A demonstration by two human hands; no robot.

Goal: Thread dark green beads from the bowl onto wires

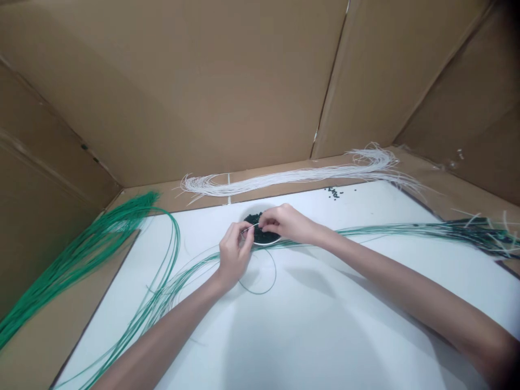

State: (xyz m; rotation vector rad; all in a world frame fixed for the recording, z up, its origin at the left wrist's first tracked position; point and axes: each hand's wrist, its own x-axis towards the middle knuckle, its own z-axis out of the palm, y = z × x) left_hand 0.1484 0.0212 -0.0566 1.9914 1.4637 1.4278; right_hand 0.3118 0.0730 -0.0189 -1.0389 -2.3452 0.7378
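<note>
Both hands meet over a small white bowl [273, 242] of tiny dark beads [252, 218]. My left hand [234, 248] is closed in a pinch on a thin, pale strand [252, 226] at the bowl's left side. Above the beads, my right hand [289, 223] has its fingertips pinched together at the strand's other end; whether a bead is between them is too small to tell. Below the left hand, a thin green strand [260, 293] curls in a loop on the white board. Whether it joins the pale piece is unclear.
Long green strands [390, 230] run across the white board [309, 346], passing by the bowl, with dark ends at right. Another green bundle [101, 238] lies at left. White strands [284, 177] lie along the back. Loose beads [333, 193] are scattered behind. Cardboard walls [223, 92] surround the board.
</note>
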